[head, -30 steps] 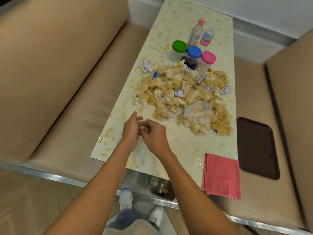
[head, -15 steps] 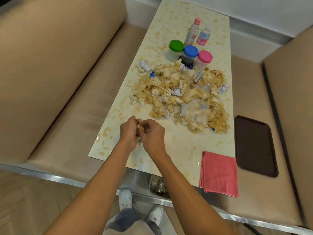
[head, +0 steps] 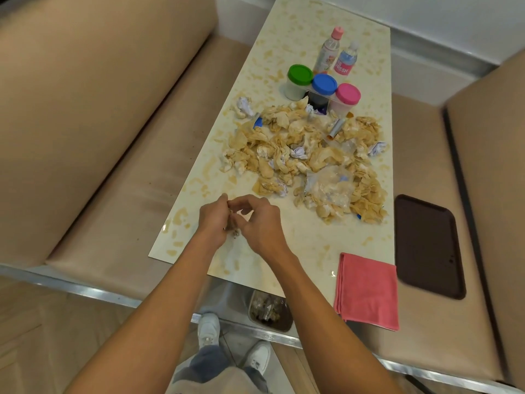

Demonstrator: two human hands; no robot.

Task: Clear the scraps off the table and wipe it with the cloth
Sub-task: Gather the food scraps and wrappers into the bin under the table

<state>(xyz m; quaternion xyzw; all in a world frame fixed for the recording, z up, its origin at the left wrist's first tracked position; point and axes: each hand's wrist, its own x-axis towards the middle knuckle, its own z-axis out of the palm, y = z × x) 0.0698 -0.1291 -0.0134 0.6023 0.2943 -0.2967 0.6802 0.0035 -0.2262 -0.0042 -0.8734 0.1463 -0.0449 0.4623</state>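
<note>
Scraps [head: 306,155] lie in one broad heap across the middle of the table [head: 312,243], reaching from near its left edge to its right edge; they are mostly tan, crumpled pieces with a few white-and-blue paper wads among them, too tangled to count; one clear plastic bag [head: 326,189] sits on the near right part of the heap. Two hands meet over the table near its near left corner, just short of the heap; the left hand [head: 213,220] has its fingers curled round one small scrap [head: 234,223], and the right hand [head: 261,223], fingers arched and bent, pinches the same piece from the other side, fingertips touching those of the left. One cloth [head: 368,291], pink and folded flat, lies at the near right corner, hanging over the near edge, well apart from both hands.

Beyond the heap stand three jars in a slanting row, touching one another: one with a green lid [head: 299,75], one with a blue lid [head: 324,84], one with a pink lid [head: 348,94]; the blue and pink ones touch the far side of the heap. Behind them stand two bottles [head: 329,51], upright and side by side. Two benches [head: 113,166] flank the table, one along each long edge; one dark tray [head: 429,245] rests on the right bench, just beside the table's right edge. One bin [head: 270,309] holding rubbish stands on the floor under the near edge; two white shoes [head: 208,329] show beside it.
</note>
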